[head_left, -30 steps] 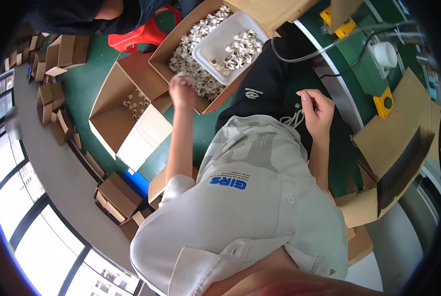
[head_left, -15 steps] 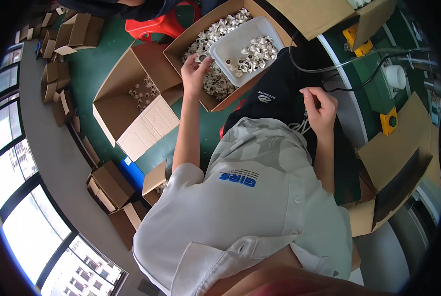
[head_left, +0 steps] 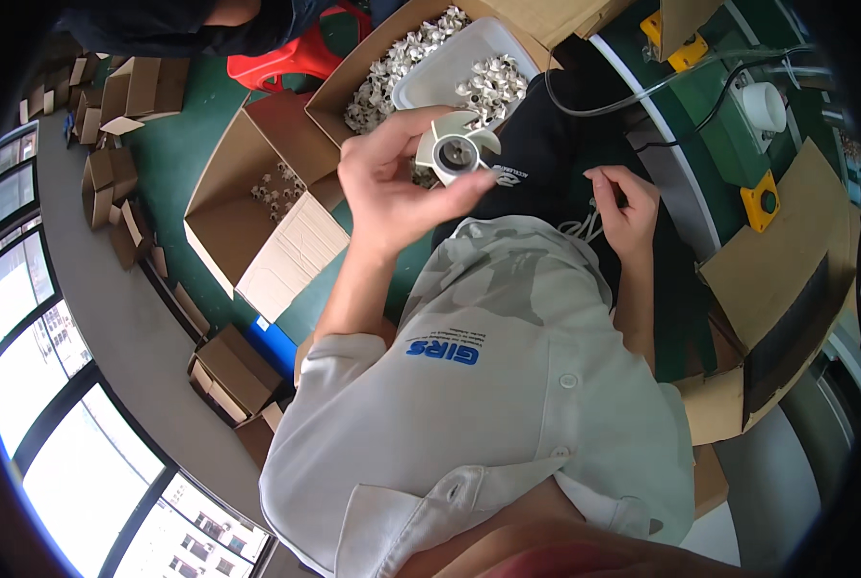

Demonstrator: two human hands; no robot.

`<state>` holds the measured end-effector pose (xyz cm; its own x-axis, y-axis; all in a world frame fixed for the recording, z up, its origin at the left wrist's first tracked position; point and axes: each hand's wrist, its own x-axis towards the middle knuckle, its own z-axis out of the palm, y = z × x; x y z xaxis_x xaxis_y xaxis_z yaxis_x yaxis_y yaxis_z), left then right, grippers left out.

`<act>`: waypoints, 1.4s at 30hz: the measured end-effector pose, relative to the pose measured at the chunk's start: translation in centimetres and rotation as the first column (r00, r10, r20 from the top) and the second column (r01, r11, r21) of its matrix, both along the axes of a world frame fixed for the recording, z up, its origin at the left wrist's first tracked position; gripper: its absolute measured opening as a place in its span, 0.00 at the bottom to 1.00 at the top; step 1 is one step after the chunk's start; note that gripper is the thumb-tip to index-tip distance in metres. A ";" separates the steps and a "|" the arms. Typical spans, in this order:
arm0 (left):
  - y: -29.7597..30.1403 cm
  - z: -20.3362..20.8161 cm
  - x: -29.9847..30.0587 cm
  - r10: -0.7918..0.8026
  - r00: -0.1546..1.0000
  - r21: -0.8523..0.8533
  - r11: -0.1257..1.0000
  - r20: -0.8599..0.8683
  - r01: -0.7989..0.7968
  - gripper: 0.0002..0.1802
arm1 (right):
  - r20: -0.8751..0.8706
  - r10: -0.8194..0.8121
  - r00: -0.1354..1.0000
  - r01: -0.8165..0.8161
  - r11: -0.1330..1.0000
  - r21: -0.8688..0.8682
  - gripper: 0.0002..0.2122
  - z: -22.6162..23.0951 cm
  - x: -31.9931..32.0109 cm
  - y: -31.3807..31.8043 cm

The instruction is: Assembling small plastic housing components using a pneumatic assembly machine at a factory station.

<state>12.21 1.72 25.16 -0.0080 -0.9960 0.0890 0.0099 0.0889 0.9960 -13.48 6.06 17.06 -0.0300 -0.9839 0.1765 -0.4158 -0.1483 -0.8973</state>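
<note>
Raised above my lap, my left hand (head_left: 382,183) pinches a small white impeller (head_left: 455,154) with curved blades and a round, dark-centred hub, which faces up. Behind it a translucent plastic tub (head_left: 419,89) holds similar white parts (head_left: 495,87). The tub rests inside a large cardboard box (head_left: 326,104), on a heap of more such parts (head_left: 392,75). Over my right thigh, my right hand (head_left: 628,212) is closed, thumb against curled fingers. Anything in it is too small or hidden to make out.
An open carton (head_left: 223,193) with some white parts (head_left: 278,193) stands at the left. Beyond are a red stool (head_left: 291,60) and another person's dark sleeve (head_left: 151,24). At the right are a green-topped bench with a yellow button box (head_left: 761,201), a cable and an open carton (head_left: 772,260).
My left hand has come from the box toward me and up, bringing the impeller closer with its hub in view. My right hand has hardly moved. The view has shifted slightly.
</note>
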 end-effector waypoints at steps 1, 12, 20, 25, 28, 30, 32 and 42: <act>0.3 1.1 -0.7 -0.004 1.000 -0.151 0.989 -0.022 0.000 0.22 | 0.030 0.044 0.999 -0.042 0.998 -0.049 0.03 1.2 0.3 -0.1; -1.1 5.4 -4.6 -0.141 0.972 -0.738 0.633 0.188 0.234 0.42 | 0.123 0.266 0.956 -0.170 0.844 -0.508 0.04 8.4 2.5 -1.6; -1.6 6.5 -5.5 -0.280 0.929 -0.733 0.574 0.243 0.365 0.47 | 0.069 0.225 0.972 -0.160 0.846 -0.508 0.04 8.4 1.8 -1.3; -0.8 6.3 -5.7 -0.231 0.956 -0.668 0.685 0.180 0.291 0.47 | 0.029 0.229 0.973 -0.182 0.839 -0.513 0.04 7.9 2.0 -1.3; -1.9 6.0 -5.0 -0.425 0.890 -0.657 0.625 0.166 0.421 0.48 | 0.016 0.208 0.978 -0.170 0.839 -0.518 0.04 8.1 1.8 -1.1; -2.1 6.0 -4.7 -0.478 0.867 -0.651 0.616 0.138 0.443 0.46 | 0.012 0.214 0.977 -0.175 0.830 -0.530 0.04 7.9 1.9 -1.4; -1.5 6.3 -4.8 -0.447 0.884 -0.648 0.635 0.135 0.420 0.42 | 0.027 0.250 0.968 -0.194 0.811 -0.552 0.04 7.6 1.9 -1.7; -0.5 -4.6 14.2 0.542 0.694 0.194 0.704 0.473 -0.683 0.22 | -0.149 0.085 0.985 -0.113 0.975 -0.192 0.04 2.0 -1.8 -0.7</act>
<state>26.45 1.18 20.54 0.6541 -0.7467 -0.1209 -0.2806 -0.3879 0.8780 -15.26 5.36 19.08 0.1042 -0.9254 0.3643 -0.5085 -0.3644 -0.7802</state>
